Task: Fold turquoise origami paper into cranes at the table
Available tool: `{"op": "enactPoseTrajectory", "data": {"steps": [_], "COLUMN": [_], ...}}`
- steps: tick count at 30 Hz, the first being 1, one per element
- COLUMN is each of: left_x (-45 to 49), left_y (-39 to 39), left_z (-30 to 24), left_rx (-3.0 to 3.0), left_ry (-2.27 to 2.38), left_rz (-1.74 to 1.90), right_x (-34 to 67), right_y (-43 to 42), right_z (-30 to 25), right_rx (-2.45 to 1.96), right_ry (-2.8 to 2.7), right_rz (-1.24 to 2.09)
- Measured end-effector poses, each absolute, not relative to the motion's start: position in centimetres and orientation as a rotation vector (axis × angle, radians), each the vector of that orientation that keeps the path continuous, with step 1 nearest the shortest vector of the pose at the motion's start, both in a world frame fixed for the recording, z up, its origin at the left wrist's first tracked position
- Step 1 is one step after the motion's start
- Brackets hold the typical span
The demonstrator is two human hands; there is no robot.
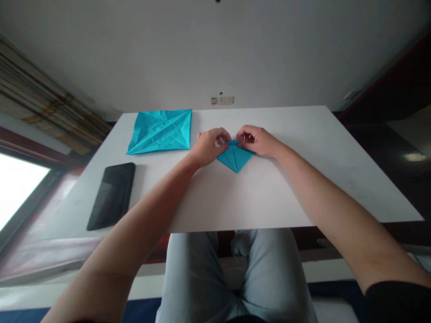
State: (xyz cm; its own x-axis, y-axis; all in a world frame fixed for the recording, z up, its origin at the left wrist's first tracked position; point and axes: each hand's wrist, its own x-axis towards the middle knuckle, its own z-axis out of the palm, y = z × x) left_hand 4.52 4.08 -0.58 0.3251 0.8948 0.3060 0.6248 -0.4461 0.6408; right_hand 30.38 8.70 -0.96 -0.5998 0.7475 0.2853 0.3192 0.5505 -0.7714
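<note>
Near the middle of a white table (242,197) lies a folded piece of teal origami paper (235,158), a triangle with its point aimed toward the person's lap and its wide edge facing away. The left hand (209,146) sits just left of the folded piece and the right hand (257,140) just right of it, both curled inward rather than spread. Their fingers (222,136) are bent and close on the top of the paper from either side, with the fingertips pinching its upper edge. Which layer they grasp is too small to tell. The forearms angle in toward the folded piece from the lower corners of the view.

Left of the folded piece, a square sheet of teal paper (160,131) lies flat, covered in a web of creases. Further left of the folded piece and nearer the person, a black tablet (111,196) rests at a slant. Beyond the folded piece, a wall socket panel (222,100) is set into a white wall (215,49). Far left of the folded piece, a striped curtain (43,98) hangs beside a bright window (16,188). Below the folded piece, past the table's near edge, light blue trousers (195,278) cover the person's legs.
</note>
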Motion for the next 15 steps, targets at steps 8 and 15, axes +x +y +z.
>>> {"op": "enactPoseTrajectory", "data": {"steps": [8, 15], "left_x": [3.7, 4.1], "left_y": [3.8, 3.8], "left_z": [0.3, 0.2], "left_rx": [2.378, 2.324], "left_ry": [1.129, 1.224], "left_rz": [0.796, 0.703], "right_x": [31.4, 30.6], "right_y": [8.2, 7.9], "right_z": [0.6, 0.3], "right_rx": [-0.802, -0.890], "right_ry": [-2.358, -2.382], "right_rz": [0.779, 0.723]}}
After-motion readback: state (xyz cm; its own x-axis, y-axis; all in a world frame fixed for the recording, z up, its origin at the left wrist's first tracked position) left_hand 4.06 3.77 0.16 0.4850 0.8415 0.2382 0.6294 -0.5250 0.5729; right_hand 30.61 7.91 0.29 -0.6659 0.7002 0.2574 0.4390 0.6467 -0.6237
